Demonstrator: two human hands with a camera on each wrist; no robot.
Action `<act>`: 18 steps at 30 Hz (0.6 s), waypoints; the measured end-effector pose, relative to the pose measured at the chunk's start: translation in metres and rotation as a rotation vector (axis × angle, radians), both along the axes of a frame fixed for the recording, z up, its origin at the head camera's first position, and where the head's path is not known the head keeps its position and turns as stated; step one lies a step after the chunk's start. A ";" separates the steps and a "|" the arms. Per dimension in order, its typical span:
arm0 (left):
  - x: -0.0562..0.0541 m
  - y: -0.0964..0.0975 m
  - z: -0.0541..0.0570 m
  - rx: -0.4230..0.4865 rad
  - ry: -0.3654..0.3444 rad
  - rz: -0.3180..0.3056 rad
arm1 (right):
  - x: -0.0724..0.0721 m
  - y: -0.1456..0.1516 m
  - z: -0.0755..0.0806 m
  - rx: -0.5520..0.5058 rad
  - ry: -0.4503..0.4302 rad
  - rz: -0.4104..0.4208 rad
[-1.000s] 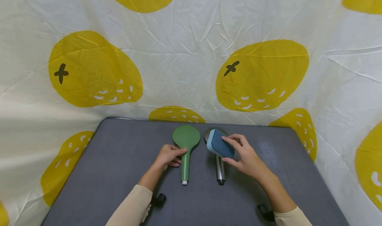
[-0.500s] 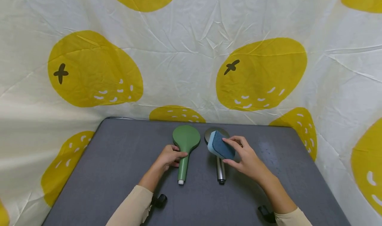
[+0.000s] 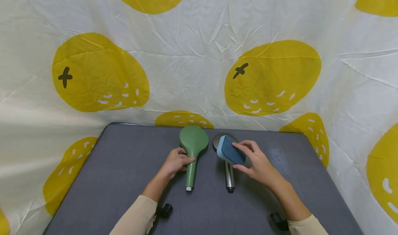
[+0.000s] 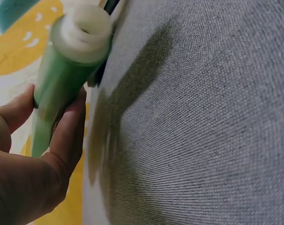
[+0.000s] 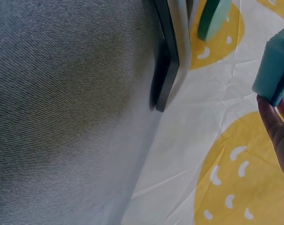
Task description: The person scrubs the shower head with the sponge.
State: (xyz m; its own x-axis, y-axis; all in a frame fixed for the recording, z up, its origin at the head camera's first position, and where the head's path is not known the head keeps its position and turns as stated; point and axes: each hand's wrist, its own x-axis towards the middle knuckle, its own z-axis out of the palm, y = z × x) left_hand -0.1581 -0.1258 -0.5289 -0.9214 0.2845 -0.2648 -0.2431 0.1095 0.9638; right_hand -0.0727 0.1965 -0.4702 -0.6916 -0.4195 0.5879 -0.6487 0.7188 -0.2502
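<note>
Background: a white curtain point(image 3: 186, 76) printed with yellow fruit stands behind the far edge of a grey table point(image 3: 115, 183) and along its left and right sides. The green shower head point(image 3: 194, 140) is raised off the table, middle of the far half, round head far and whitish end near; the left wrist view shows its shadow on the woven surface. My left hand point(image 3: 175, 162) grips its handle, thumb against fingers. Just to the right, my right hand point(image 3: 258, 162) pinches a blue sponge point(image 3: 231, 150) in the air, above the metal shower head point(image 3: 229, 176), which lies on the table, handle near. Farther out, nearest me, are 2 black wrist devices point(image 3: 166, 211) and 2 cream sleeves point(image 3: 136, 216).

Progress, in my judgement: picking up is done for 2 of 3 items; the metal shower head is not in hand. Sponge and green shower head are apart. What work remains on either I cannot establish.
</note>
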 end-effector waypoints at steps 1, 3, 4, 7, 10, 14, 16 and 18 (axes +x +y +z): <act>0.001 0.000 0.000 0.015 0.008 0.003 | 0.000 0.000 0.001 0.001 0.005 0.005; 0.003 0.000 0.002 0.038 0.034 0.010 | 0.000 -0.001 0.002 0.007 0.008 0.009; 0.004 0.000 0.002 0.045 0.050 0.015 | 0.000 -0.001 0.003 0.012 0.006 0.006; 0.006 0.001 0.003 0.064 0.083 0.037 | 0.000 -0.004 0.006 0.025 -0.003 0.000; 0.008 0.002 0.004 0.097 0.111 0.052 | -0.002 -0.007 0.010 0.030 -0.003 0.003; 0.011 0.004 0.004 0.147 0.145 0.080 | -0.008 -0.014 0.018 0.036 0.024 0.034; 0.013 0.006 0.006 0.147 0.170 0.101 | -0.010 -0.017 0.022 0.038 0.040 0.048; 0.016 0.007 0.008 0.138 0.196 0.109 | -0.011 -0.021 0.026 0.041 0.049 0.054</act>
